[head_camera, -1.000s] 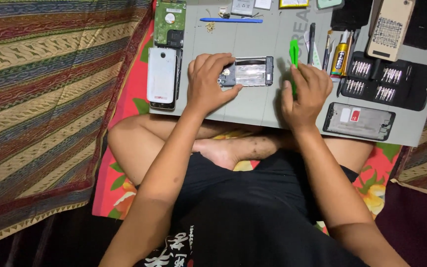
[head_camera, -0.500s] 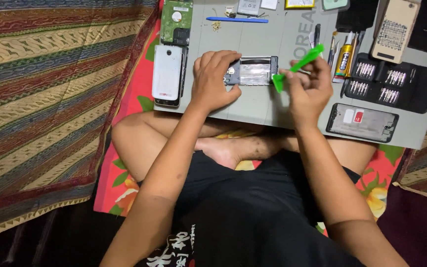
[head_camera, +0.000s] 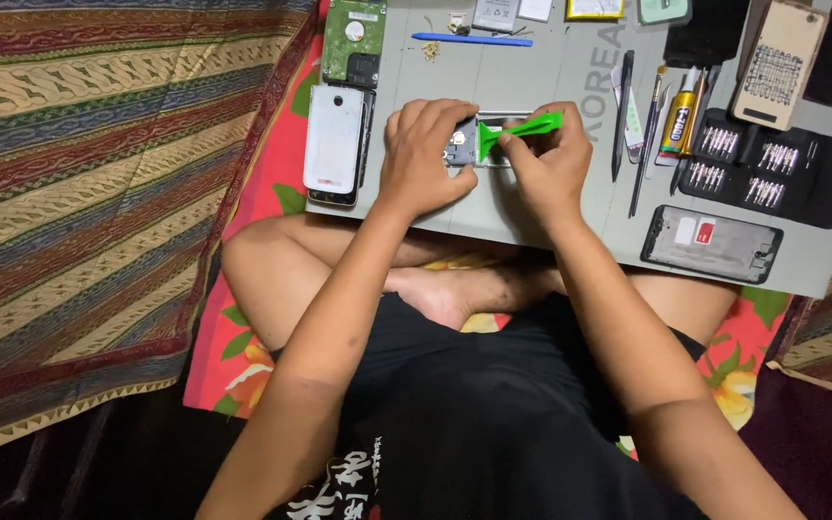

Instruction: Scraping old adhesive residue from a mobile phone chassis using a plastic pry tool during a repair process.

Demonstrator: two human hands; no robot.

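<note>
- Covering most of the opened phone (head_camera: pixel 489 143), the left hand (head_camera: pixel 426 159) and right hand (head_camera: pixel 549 169) leave only a strip of its metal frame and inner parts in sight; what lies under the palms cannot be made out.
- Left hand: its grip is pressed down over the phone's left end, fingers curled on top.
- Right hand: its grip pinches a green pry tool (head_camera: pixel 517 129), whose wide end points left onto the phone, right beside the left fingertips.
- The phone lies on the grey board (head_camera: pixel 532 82), near its middle, just above the person's crossed legs.
- Cut off at the top edge: a green circuit board (head_camera: pixel 353 39), several small flat parts, and a dark phone at the far right corner.
- The board serves as a bench laid across the lap; under it is a red flowered cloth (head_camera: pixel 252 318), and a striped woven cloth (head_camera: pixel 89 193) covers the left side.
- One white phone back (head_camera: pixel 334 140) lies left of the hands, one blue tool (head_camera: pixel 472 39) above them.
- One black bit case (head_camera: pixel 772 169) lies open at the right, with four groups of bits; the single bits are too small to count.
- One glue tube (head_camera: pixel 678 114) and a few thin tools stand between the hands and the case.
- One grey phone frame (head_camera: pixel 712 244) lies near the board's lower right edge.
</note>
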